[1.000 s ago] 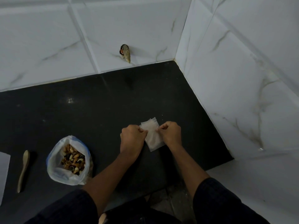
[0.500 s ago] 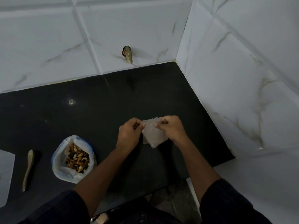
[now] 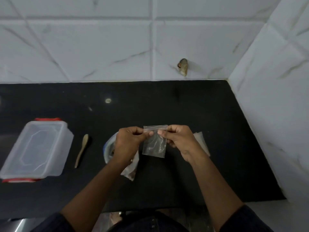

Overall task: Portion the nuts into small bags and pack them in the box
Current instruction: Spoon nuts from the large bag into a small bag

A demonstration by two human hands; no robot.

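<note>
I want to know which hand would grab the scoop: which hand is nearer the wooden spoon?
Left. The left hand pinches the small clear bag just right of the wooden spoon; the right hand holds the bag's far side, farther away.

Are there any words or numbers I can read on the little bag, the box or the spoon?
No readable text anywhere.
Little bag, pinched at its top by the left hand and right hand: clear, no print.
Box: only moulded lines on the lid, no words.
Spoon: plain.
Nut bag: mostly hidden, no label visible.
</note>
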